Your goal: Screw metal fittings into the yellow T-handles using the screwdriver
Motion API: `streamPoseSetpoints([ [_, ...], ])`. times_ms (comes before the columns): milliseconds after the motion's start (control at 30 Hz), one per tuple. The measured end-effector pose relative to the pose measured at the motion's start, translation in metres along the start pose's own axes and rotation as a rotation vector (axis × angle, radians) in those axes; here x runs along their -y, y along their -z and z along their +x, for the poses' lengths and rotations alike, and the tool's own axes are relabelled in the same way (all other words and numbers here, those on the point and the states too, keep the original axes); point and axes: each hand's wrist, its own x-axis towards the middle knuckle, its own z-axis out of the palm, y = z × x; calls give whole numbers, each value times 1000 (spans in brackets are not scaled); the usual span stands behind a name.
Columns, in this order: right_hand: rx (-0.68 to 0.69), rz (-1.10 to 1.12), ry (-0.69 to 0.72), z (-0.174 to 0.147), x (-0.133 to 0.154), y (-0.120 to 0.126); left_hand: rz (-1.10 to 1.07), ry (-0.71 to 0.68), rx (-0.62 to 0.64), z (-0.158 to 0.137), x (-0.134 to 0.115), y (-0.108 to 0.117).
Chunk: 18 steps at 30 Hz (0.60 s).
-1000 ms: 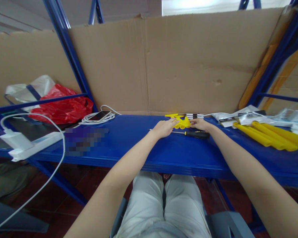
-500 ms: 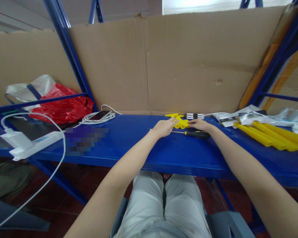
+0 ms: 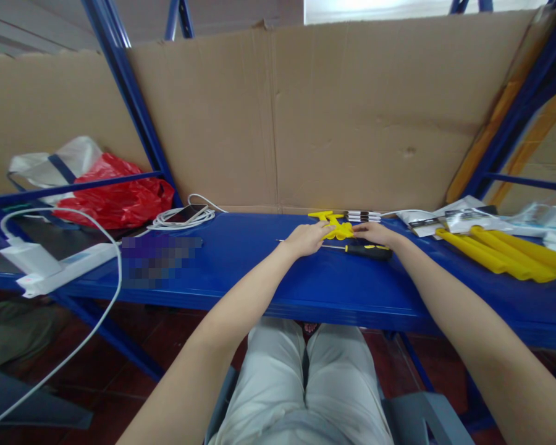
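The left hand (image 3: 307, 239) and right hand (image 3: 372, 232) flank the yellow piece (image 3: 341, 231), probably steadying it (whether pinching, I cannot tell).

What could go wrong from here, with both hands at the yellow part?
The screwdriver lies close, its shaft partly hidden by the left hand, so a shift of that hand might knock it. At the left, a white cable hangs past the blue table's edge; if snagged, it might tug the white adapter.
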Motion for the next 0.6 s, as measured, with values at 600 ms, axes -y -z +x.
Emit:
streamPoseSetpoints([
  [600, 20, 618, -21, -26, 33, 8, -10, -15, -20, 2, 1, -2],
])
